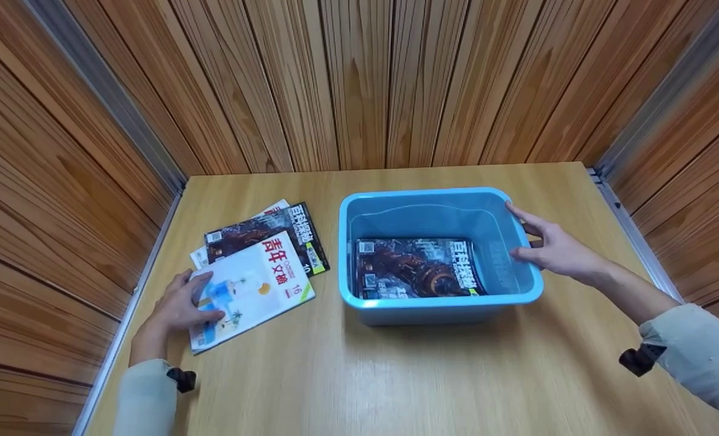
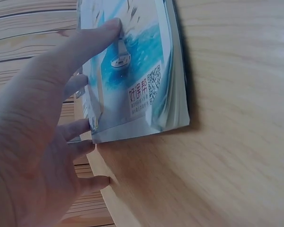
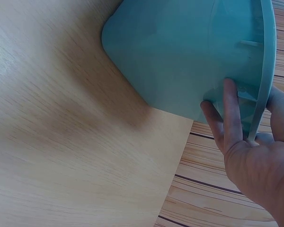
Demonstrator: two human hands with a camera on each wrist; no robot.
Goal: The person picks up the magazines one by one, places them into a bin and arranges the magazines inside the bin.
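On the wooden table (image 1: 395,375), a blue plastic bin (image 1: 441,303) serves as the landmark, sitting right of centre with wood-panelled walls (image 1: 359,79) closing in on three sides. Inside the bin a dark-covered magazine (image 1: 417,266) lies flat on the bottom. The right hand (image 1: 556,248) is at the bin's right wall, thumb inside over the rim and fingers straight against the outside, so it clasps the wall loosely rather than clenching it. Left of the bin, a small fanned stack lies on the table: a white-covered magazine (image 1: 253,287) on top, another dark-covered magazine (image 1: 274,233) under it, and a further one barely peeking out at the far edge. The left hand (image 1: 180,306) rests on the white magazine's near left corner, thumb pressed on the cover, the other fingers curling at its edge beside the table's left border. Nothing lies between stack and bin.
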